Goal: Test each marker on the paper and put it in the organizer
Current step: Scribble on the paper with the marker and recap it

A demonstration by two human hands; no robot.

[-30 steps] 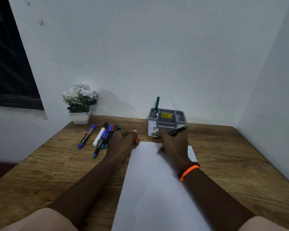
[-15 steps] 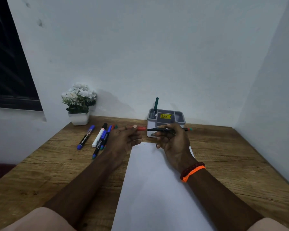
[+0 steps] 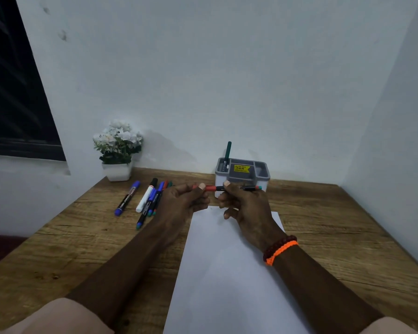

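Both hands hold one black marker level above the far end of the white paper. My right hand grips its barrel. My left hand pinches its red cap, which sits on the marker's left end. Just behind the hands stands the grey and white organizer, with one green marker upright in its left compartment. Several loose markers lie on the table left of my left hand.
A small white pot of white flowers stands at the back left corner of the wooden table. White walls close the back and the right side. A dark window is at the far left.
Both hands rose off the table and paper. The marker turned level, and my left hand brought the red cap up to its left end.
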